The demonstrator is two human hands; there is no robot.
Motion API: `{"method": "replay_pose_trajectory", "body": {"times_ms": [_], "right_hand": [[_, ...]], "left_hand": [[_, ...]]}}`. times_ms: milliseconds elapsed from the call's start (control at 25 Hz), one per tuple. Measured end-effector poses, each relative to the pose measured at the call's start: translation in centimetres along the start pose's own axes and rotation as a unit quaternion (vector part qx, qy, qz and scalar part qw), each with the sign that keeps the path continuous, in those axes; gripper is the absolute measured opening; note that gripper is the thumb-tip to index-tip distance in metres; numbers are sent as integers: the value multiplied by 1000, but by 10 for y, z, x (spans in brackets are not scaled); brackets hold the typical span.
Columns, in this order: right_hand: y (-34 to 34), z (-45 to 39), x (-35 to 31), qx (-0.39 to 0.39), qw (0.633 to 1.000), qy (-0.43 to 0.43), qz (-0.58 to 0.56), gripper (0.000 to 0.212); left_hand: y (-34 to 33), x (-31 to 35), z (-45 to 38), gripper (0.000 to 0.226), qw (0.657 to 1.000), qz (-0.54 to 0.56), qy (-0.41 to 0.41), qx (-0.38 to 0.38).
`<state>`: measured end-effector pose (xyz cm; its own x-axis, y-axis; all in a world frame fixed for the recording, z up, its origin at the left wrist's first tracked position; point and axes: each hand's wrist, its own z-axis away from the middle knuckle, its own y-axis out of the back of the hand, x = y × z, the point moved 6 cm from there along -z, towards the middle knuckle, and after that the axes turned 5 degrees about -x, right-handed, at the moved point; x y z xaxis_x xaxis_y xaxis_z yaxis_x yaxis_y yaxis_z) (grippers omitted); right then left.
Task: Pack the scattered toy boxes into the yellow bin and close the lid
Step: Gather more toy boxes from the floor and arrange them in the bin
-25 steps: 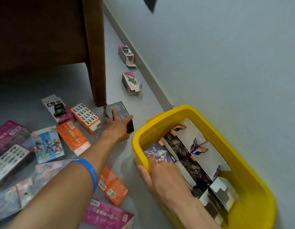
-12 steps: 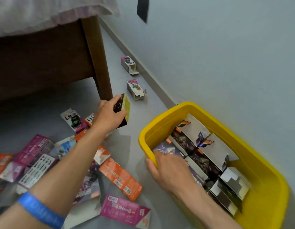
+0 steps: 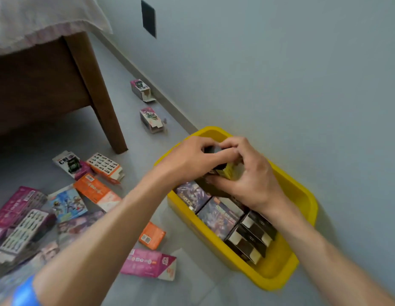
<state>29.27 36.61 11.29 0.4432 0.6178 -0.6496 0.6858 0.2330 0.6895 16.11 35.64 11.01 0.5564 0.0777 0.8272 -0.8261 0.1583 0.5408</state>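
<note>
A yellow bin (image 3: 302, 199) stands on the floor against the wall, with several dark toy boxes (image 3: 221, 215) packed upright inside. Above its far end, my left hand (image 3: 192, 157) and my right hand (image 3: 249, 177) both grip a black and yellow toy box (image 3: 225, 171), mostly hidden by my fingers. Several toy boxes lie scattered on the floor to the left: orange (image 3: 97, 191), pink (image 3: 148, 263), blue (image 3: 68, 204) and others. No lid is in view.
A wooden bed leg (image 3: 99, 96) stands left of the bin, with a bedsheet (image 3: 37, 18) hanging above. Two small pink boxes (image 3: 141, 90) (image 3: 152, 120) lie along the skirting board. A dark wall plate (image 3: 148, 18) is on the wall.
My left hand lifted the black and yellow box from the floor and carried it right, over the bin. My right hand rose from the bin's rim and joined it on the box.
</note>
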Motion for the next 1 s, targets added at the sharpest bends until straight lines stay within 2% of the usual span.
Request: {"method": "replay_pose_trajectory", "body": {"times_ms": [120,240,320,360,400,440,520,600,680,800,920,1000], "right_hand": [[11,46,32,37,989,-121,-74,45],[21,90,56,83,975,-198,-52,46],[36,114,72,120,964,-235,-23,47],[43,124,81,132,958,-254,-19,49],[49,134,88,136,953,-269,-16,51],[53,143,93,138,951,-276,-11,52],[58,156,95,139,953,-270,-1,52],[60,164,90,118,963,-241,3,48],[60,169,83,64,977,-205,5,46],[55,172,77,-45,984,-171,1,47],[42,159,74,-120,976,-166,66,46],[35,140,72,-147,973,-154,89,44]], "left_hand": [[-37,-18,10,24,986,146,-2,-75],[-70,-29,14,17,979,178,-11,-100],[-84,-32,9,12,987,122,-11,-105],[-92,-32,6,9,990,33,-18,-134],[-106,-32,5,10,979,-66,-24,-193],[-124,-37,6,15,951,-151,-19,-270],[-161,-49,10,26,877,-244,30,-413],[-181,-61,6,32,816,-302,86,-485],[-183,-70,-6,37,796,-337,108,-490],[-182,-88,-18,44,802,-297,137,-500],[-181,-102,-24,27,849,-143,232,-452],[-182,-104,-24,37,857,-7,306,-415]]}}
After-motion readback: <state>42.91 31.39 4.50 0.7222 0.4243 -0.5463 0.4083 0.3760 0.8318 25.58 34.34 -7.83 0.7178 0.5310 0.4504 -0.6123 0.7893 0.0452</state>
